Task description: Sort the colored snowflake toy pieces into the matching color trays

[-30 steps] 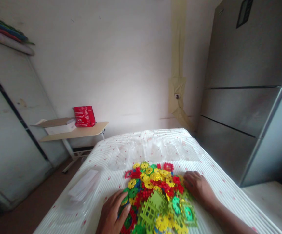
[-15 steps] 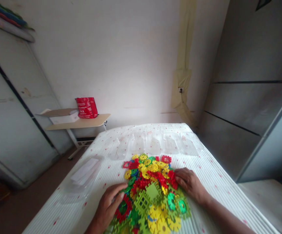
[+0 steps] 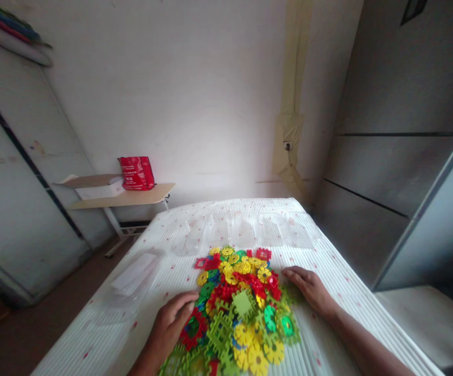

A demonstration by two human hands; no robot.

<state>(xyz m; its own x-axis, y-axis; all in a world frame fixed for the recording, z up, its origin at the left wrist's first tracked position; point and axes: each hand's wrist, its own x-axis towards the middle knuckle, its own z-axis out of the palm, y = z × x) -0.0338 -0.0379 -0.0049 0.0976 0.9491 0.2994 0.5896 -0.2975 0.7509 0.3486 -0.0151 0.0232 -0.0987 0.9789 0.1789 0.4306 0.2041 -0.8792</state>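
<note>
A heap of plastic interlocking building pieces point(image 3: 245, 303) lies on the striped white cover, mixing yellow and green notched discs with red and green square pieces. My left hand point(image 3: 171, 316) rests at the heap's left edge, fingers stretched toward it beside a red ring-shaped piece point(image 3: 194, 328). On the other side, my right hand point(image 3: 308, 287) lies with fingers extended just right of the red pieces point(image 3: 272, 284), a small gap between. Neither hand holds anything.
A row of clear plastic trays point(image 3: 245, 230) lies beyond the heap. To the left is a clear plastic bag with white paper point(image 3: 134, 274). A side table point(image 3: 148, 196) bears a red bag point(image 3: 137, 173) and a white box point(image 3: 100, 189). A grey cabinet point(image 3: 367, 172) stands at right.
My right hand has drawn slightly away from the red pieces at the heap's right edge. My left hand stays beside the heap. The view has shifted a little.
</note>
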